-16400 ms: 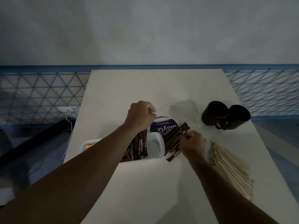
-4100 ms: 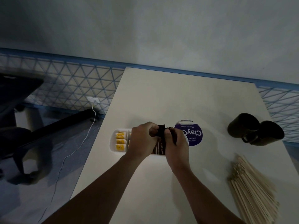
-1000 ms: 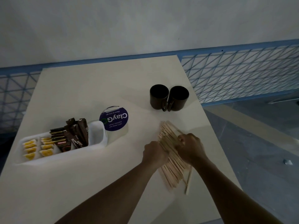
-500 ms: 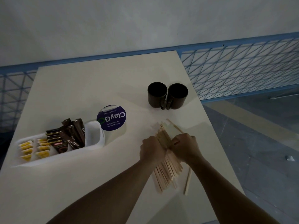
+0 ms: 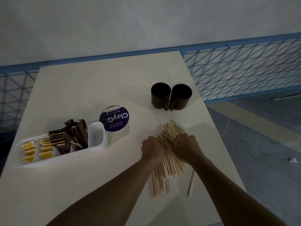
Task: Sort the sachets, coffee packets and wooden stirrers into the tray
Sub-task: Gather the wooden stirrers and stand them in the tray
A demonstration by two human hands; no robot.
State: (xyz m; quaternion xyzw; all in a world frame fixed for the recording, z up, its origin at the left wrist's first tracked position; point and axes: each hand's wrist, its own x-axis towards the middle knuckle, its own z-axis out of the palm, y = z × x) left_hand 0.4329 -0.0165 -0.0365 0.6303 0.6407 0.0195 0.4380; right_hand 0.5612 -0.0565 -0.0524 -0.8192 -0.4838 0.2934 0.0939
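**Now gathering the stirrers: handling and count**

Head view.
- Wooden stirrers point(image 5: 162, 176) lie in a loose sheaf near the counter's point(image 5: 81, 87) right edge, on the near side.
- Left hand point(image 5: 152, 148) and right hand point(image 5: 187, 148) squeeze the sheaf from either side, fingers curled round it.
- Handling, as I judge it: light, stiff, thin sticks that are smooth enough to fan out and slip. Best gripped at mid-length with the ends squared.
- Stirrer count: dozens, too many to tell, plus one stray stirrer point(image 5: 191, 182) just right of the sheaf.
- One tray point(image 5: 99, 132) sits by the left edge. It holds roughly eight yellow sachets point(image 5: 36, 150), though they are blurred, and several dark coffee packets point(image 5: 73, 136) leaning together, number unclear.
- Also there: two mugs point(image 5: 160, 95) touching, farther back, and one round purple-topped tub point(image 5: 114, 118) behind the tray.
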